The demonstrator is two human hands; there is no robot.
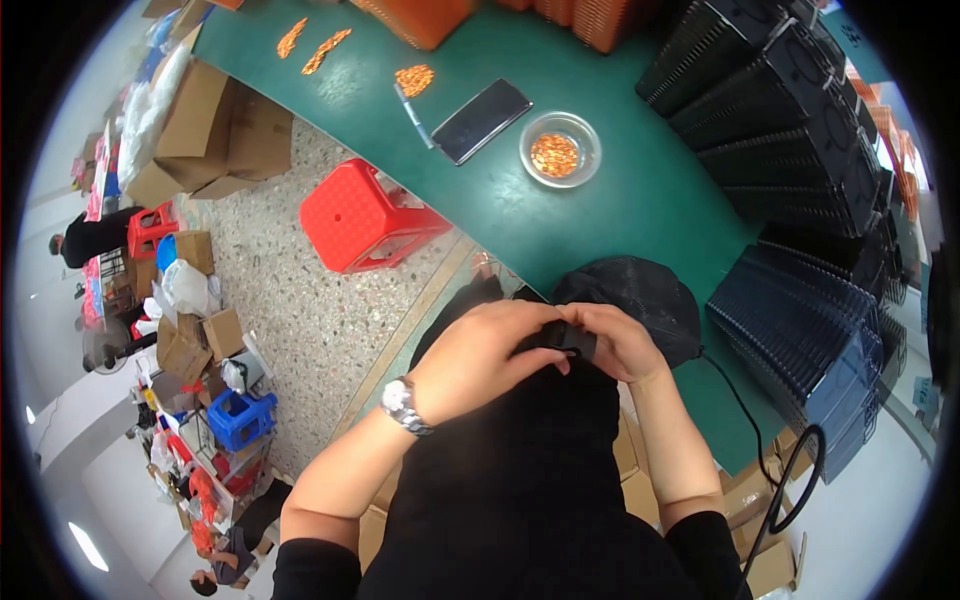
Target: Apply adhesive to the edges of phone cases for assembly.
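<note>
At the frame's centre, the left hand [480, 355] and right hand [620, 345] meet, both pinching a small black strap piece [570, 338] held close for control. A black cap [640, 300] lies just behind on the green table [520, 220].

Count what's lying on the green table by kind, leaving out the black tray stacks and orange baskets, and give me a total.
Loose piles of small orange pieces: 3
Glass bowl of orange pieces: 1
Dark phone: 1
Pen: 1
Black cap: 1
Total: 7
</note>
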